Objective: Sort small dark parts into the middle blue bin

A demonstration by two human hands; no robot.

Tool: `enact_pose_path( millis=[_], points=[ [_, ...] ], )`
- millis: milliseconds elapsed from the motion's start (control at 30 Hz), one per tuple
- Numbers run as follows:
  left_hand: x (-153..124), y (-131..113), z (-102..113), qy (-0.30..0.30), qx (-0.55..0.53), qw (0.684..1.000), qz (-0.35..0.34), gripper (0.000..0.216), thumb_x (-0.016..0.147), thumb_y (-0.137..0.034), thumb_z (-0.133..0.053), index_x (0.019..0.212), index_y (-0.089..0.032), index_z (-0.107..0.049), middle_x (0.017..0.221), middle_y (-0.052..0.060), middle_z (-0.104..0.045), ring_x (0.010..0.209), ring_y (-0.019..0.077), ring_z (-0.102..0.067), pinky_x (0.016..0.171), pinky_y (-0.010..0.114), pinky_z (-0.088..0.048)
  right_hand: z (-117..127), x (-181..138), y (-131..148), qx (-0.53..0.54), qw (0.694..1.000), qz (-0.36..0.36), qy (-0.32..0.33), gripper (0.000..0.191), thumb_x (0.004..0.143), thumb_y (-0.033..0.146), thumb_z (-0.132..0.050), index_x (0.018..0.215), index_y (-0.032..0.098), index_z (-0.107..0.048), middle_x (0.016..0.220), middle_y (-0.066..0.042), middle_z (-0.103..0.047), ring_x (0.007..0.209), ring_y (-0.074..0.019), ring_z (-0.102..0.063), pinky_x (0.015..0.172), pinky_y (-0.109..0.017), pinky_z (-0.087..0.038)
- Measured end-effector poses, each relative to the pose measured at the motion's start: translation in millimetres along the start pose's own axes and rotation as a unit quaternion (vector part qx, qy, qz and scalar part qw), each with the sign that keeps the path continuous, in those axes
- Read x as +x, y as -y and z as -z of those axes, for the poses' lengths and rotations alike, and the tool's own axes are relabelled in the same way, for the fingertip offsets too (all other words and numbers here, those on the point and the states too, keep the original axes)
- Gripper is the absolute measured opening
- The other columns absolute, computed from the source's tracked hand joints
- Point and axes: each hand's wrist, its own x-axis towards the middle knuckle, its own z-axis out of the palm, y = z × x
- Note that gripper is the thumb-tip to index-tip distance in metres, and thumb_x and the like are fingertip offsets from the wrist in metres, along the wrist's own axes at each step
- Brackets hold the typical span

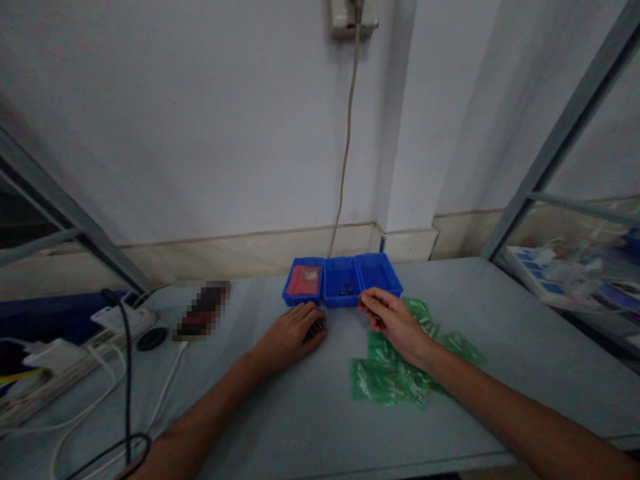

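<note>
My left hand (290,335) rests on the table in front of the blue bins, its fingers curled round a cluster of small black parts (315,328). Their exact kind is too small to make out. Over the green plastic bags (385,381), my right hand (390,321) is raised with thumb and fingertips pinched together. Whatever lies in that pinch, if anything, is hidden. Just beyond it, the middle blue bin (337,269) has a few small dark pieces (346,289) on its floor. The left blue bin (289,288) holds a reddish-pink plastic bag (304,280).
A third blue bin (376,272) adjoins on the right. At left lie a pixelated phone-like object (203,312), a black round disc (152,339), a power strip (65,370) with plugs, and loose cables. Grey metal posts (560,137) frame both sides; a cord (347,147) runs down the wall.
</note>
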Motion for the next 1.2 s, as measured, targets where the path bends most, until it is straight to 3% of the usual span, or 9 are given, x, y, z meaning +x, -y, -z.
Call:
enact_pose_path(
  millis=[400,1200],
  points=[
    [-0.9,-1.0,1.0,-0.004,0.017,1.000,0.008,0.021,0.109,-0.040,-0.060,0.120,-0.022,-0.065,0.118,0.010,-0.068,0.106,0.0275,-0.067,0.093,0.041,-0.056,0.3,0.7,-0.1,0.034,0.999,-0.030,0.001,0.062,0.076,0.075,-0.086,0.067,0.021,-0.056,0.055,0.009,-0.038,0.047,-0.0075,-0.027,0.045,-0.025,-0.019],
    [-0.7,-0.5,-0.8,-0.013,0.013,1.000,0.006,0.017,0.110,-0.038,-0.060,0.115,-0.023,-0.065,0.112,0.008,-0.068,0.103,0.0264,-0.067,0.092,0.040,-0.057,0.5,0.1,2.1,0.053,0.997,-0.052,-0.007,0.059,0.073,0.069,-0.090,0.071,0.022,-0.054,0.053,0.011,-0.039,0.044,-0.0061,-0.023,0.042,-0.024,-0.014]
  ],
)
